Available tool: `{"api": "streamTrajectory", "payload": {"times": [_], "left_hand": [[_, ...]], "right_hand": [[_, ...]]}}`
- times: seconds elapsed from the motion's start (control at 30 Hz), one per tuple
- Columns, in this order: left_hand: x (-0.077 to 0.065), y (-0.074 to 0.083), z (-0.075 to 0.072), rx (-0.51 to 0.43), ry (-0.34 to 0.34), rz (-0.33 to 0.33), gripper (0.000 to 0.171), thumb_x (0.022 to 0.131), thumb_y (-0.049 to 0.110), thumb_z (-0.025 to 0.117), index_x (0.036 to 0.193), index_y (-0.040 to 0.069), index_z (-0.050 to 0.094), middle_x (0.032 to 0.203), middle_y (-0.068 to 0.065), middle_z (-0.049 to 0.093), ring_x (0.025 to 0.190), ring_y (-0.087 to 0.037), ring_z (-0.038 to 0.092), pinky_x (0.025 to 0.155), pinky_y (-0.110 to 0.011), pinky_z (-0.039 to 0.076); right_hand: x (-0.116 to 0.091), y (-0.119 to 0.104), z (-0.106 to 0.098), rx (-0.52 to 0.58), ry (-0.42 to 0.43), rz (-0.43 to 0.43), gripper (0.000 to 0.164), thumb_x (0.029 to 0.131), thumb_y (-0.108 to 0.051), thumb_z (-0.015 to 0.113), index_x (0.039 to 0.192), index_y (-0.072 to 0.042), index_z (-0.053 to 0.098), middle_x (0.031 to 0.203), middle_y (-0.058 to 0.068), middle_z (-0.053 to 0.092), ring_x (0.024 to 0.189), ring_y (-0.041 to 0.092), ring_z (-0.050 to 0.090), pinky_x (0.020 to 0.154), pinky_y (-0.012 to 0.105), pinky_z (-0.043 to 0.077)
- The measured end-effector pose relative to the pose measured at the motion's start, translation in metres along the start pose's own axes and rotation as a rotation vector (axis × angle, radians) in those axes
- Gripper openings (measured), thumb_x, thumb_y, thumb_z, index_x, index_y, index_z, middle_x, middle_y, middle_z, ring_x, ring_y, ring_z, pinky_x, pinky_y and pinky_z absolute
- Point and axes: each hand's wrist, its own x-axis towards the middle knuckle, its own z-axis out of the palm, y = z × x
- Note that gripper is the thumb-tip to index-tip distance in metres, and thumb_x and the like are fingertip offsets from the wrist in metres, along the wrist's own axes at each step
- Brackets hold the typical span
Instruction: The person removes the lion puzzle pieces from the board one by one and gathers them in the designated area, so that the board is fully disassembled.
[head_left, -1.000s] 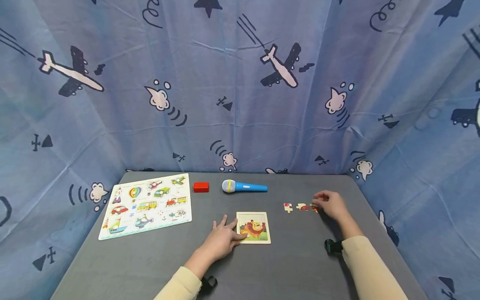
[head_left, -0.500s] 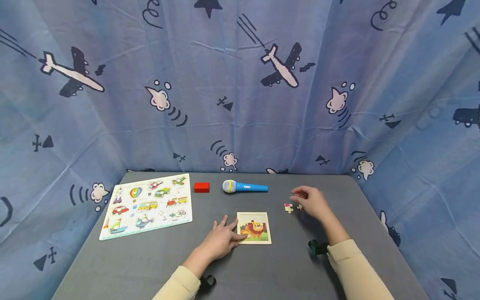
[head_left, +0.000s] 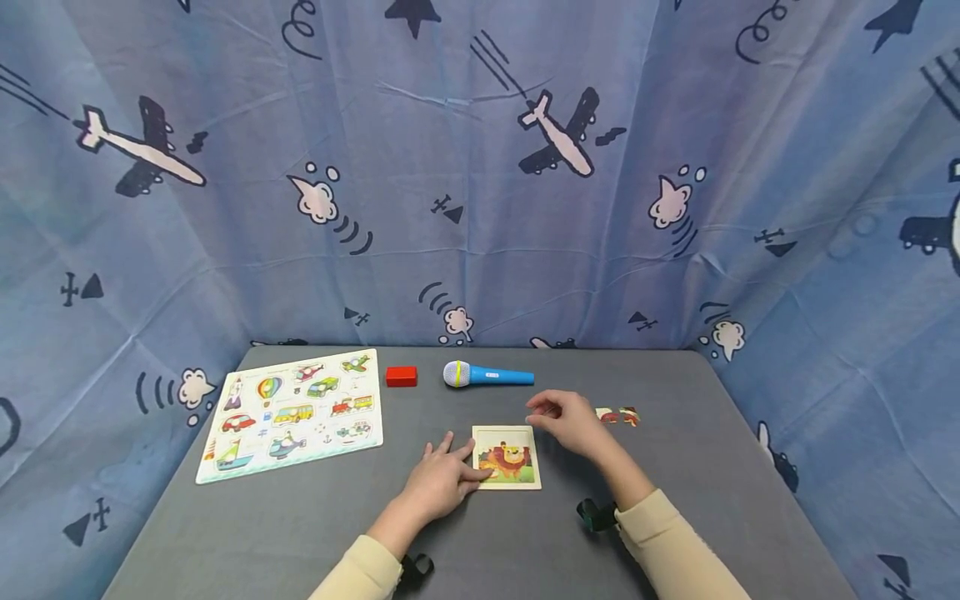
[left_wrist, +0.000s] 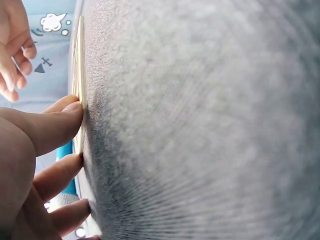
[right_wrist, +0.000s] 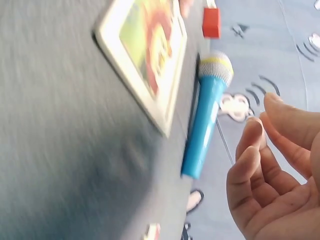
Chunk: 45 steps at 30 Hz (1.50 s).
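A square lion jigsaw puzzle in a pale wooden tray (head_left: 515, 482) lies flat in the middle of the table. My left hand (head_left: 438, 482) rests at its left side with fingers spread; one fingertip lies on the picture while the thumb and another finger touch the edge. My right hand (head_left: 570, 423) hovers just right of the tray, fingers loosely bent. In the right wrist view, nothing shows between the fingers (right_wrist: 247, 162) and thumb. Two loose puzzle pieces (head_left: 628, 416) lie right of that hand. The spot of a third is hidden by the hand in the head view.
A blue toy microphone (head_left: 498, 377) lies behind the tray, with a red block (head_left: 401, 377) to its left. A large vehicle picture board (head_left: 315, 446) lies at the left. A printed curtain (head_left: 465, 208) hangs behind the grey table (head_left: 712, 517).
My right hand has moved left from over the puzzle pieces to beside the tray, uncovering the two right-hand pieces. My left hand stays on the tray.
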Motion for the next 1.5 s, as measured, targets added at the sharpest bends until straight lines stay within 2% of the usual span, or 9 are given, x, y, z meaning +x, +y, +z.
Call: {"api": "streamTrajectory", "payload": {"times": [0.2, 0.4, 0.67, 0.93, 1.1, 1.33, 1.5], "left_hand": [[0.000, -0.002, 0.001, 0.007, 0.002, 0.018, 0.031, 0.093, 0.028, 0.073, 0.121, 0.040, 0.074, 0.153, -0.005, 0.052, 0.148, -0.043, 0.034, 0.114, -0.068, 0.030], [-0.002, -0.004, 0.000, -0.008, -0.010, 0.036, 0.030, 0.094, 0.028, 0.071, 0.122, 0.039, 0.074, 0.154, -0.005, 0.050, 0.148, -0.044, 0.033, 0.114, -0.069, 0.029], [-0.002, -0.006, -0.003, -0.030, -0.033, 0.040, 0.031, 0.094, 0.031, 0.071, 0.124, 0.040, 0.072, 0.155, -0.005, 0.048, 0.149, -0.043, 0.032, 0.115, -0.068, 0.030], [-0.002, -0.007, -0.004, -0.028, -0.056, 0.041, 0.034, 0.094, 0.028, 0.071, 0.126, 0.041, 0.071, 0.158, -0.003, 0.045, 0.151, -0.041, 0.029, 0.117, -0.065, 0.029], [-0.003, -0.006, -0.005, -0.033, -0.064, 0.028, 0.033, 0.094, 0.028, 0.071, 0.125, 0.041, 0.071, 0.158, -0.002, 0.045, 0.151, -0.040, 0.029, 0.118, -0.064, 0.029], [-0.002, -0.004, -0.008, -0.017, -0.083, 0.037, 0.033, 0.094, 0.027, 0.071, 0.124, 0.040, 0.072, 0.158, -0.003, 0.045, 0.151, -0.041, 0.029, 0.117, -0.065, 0.029], [-0.001, -0.003, -0.009, -0.009, -0.088, 0.029, 0.033, 0.094, 0.026, 0.071, 0.123, 0.041, 0.072, 0.158, -0.003, 0.045, 0.150, -0.042, 0.029, 0.117, -0.065, 0.029]], "right_hand": [[0.001, -0.004, 0.023, 0.019, -0.049, -0.012, 0.020, 0.092, -0.014, 0.075, 0.109, -0.004, 0.074, 0.089, -0.001, 0.070, 0.077, 0.012, 0.062, 0.069, 0.028, 0.053], [0.006, -0.005, 0.044, 0.058, -0.131, -0.001, 0.017, 0.093, -0.015, 0.074, 0.108, -0.006, 0.074, 0.086, -0.001, 0.068, 0.070, 0.015, 0.060, 0.060, 0.029, 0.052], [0.012, -0.004, 0.068, 0.011, -0.238, -0.033, 0.022, 0.092, -0.013, 0.073, 0.113, -0.008, 0.073, 0.082, -0.002, 0.065, 0.067, 0.013, 0.056, 0.057, 0.024, 0.048], [0.017, -0.003, 0.074, -0.047, -0.316, -0.034, 0.015, 0.091, -0.012, 0.075, 0.106, -0.011, 0.076, 0.079, -0.003, 0.059, 0.069, 0.013, 0.052, 0.059, 0.023, 0.043], [0.018, -0.002, 0.074, -0.022, -0.330, -0.029, 0.010, 0.090, -0.010, 0.075, 0.100, -0.011, 0.074, 0.079, -0.003, 0.059, 0.070, 0.013, 0.052, 0.059, 0.023, 0.043], [0.016, -0.002, 0.071, 0.053, -0.344, -0.030, 0.011, 0.090, -0.006, 0.075, 0.095, -0.010, 0.066, 0.081, 0.000, 0.056, 0.071, 0.016, 0.050, 0.059, 0.024, 0.041], [0.016, -0.005, 0.069, 0.053, -0.326, -0.032, 0.010, 0.089, -0.007, 0.076, 0.094, -0.011, 0.067, 0.082, 0.000, 0.059, 0.072, 0.016, 0.052, 0.060, 0.025, 0.044]]}}
